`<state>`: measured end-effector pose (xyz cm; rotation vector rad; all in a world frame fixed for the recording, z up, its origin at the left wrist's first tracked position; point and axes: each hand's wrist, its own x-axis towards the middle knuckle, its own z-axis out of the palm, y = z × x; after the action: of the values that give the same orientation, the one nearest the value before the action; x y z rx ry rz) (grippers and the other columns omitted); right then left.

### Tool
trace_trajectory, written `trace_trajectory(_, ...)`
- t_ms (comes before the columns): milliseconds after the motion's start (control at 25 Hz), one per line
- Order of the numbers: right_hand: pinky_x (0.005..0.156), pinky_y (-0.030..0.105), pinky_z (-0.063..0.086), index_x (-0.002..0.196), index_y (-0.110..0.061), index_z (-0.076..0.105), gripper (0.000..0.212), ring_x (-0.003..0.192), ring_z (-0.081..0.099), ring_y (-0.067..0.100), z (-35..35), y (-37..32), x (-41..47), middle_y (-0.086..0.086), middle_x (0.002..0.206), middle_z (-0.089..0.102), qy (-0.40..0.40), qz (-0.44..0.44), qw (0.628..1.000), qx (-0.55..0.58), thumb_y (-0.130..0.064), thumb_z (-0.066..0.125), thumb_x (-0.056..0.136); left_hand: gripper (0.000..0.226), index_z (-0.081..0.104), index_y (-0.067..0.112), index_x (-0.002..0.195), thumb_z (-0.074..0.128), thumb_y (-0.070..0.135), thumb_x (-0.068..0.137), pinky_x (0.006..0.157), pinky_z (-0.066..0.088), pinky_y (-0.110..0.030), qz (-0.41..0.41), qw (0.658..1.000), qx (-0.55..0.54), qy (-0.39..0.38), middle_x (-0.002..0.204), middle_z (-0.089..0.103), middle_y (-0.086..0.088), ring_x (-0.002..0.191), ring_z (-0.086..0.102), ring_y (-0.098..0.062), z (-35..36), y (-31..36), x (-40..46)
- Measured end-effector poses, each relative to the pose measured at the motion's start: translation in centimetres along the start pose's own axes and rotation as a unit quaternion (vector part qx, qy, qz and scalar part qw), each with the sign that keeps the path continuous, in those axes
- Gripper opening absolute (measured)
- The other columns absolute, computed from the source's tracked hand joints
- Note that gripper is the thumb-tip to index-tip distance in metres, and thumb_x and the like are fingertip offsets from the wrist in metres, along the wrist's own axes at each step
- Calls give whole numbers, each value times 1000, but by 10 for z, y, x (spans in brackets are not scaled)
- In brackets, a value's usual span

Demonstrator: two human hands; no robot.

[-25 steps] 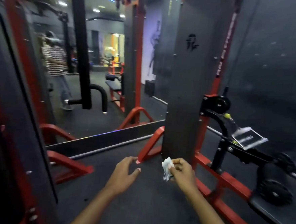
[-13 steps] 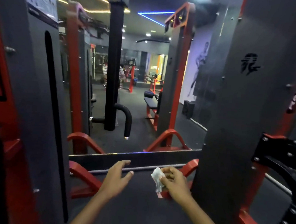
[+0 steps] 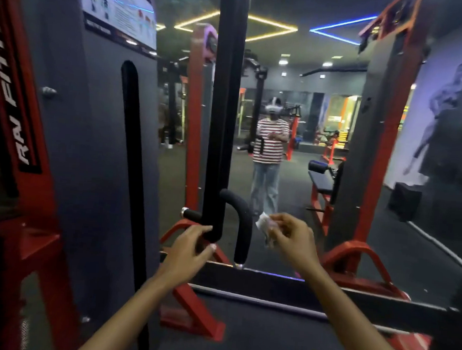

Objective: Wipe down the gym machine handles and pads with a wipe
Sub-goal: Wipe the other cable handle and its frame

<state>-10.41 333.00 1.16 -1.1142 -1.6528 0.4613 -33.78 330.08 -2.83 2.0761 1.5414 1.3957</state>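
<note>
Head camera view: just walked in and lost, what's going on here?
A person stands at a gym machine facing a mirror. The right hand pinches a crumpled white wipe just right of the curved black foam handle. The left hand reaches toward the black upright, fingers relaxed. The wipe is not yet on the handle.

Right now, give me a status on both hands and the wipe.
Left hand empty, fingers loosely curled. Right hand pinching wipe, beside curved black handle. Contact unclear.

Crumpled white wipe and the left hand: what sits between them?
In the head view, the curved black foam-padded handle hangs between the left hand and the crumpled white wipe pinched by the right hand.
</note>
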Motion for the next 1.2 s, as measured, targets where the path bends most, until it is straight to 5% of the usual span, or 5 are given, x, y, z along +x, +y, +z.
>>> trace_trajectory(280,71,29,52,106,-19,70,21,83,64,11,33,33,161,-3,94,67,-136,-248,955,-86,-14,58,90,48,48,14,135,49,31,90,110,35,-30,77,981,163,67,141,43,4,131,40,-8,9,10,132)
trace_trajectory(480,60,30,54,106,-22,70,25,79,64,19,79,41,187,0,89,64,-160,-451,860,-177,-13,63,83,51,38,6,142,46,24,95,116,23,-44,257,828,494,62,154,25,-11,145,17,-26,-9,8,212)
trace_trajectory(640,60,34,54,94,-15,74,32,78,59,19,100,54,186,1,85,61,-180,-480,847,-140,-22,42,89,52,32,6,145,41,29,99,115,23,-50,270,768,577,61,156,21,-11,146,12,-29,-8,-6,229)
trace_trajectory(800,64,31,54,93,-10,74,18,78,61,18,99,67,179,-1,89,66,-163,-452,874,-73,-11,60,82,53,30,7,146,38,33,100,116,23,-49,282,734,614,66,155,25,-9,144,18,-29,-6,-9,233)
trace_trajectory(1200,87,32,53,99,3,72,15,95,65,22,83,116,136,14,99,71,28,-506,862,19,-2,64,87,53,31,8,146,39,31,99,115,24,-48,238,712,654,90,152,30,-9,142,21,-31,6,-1,235)
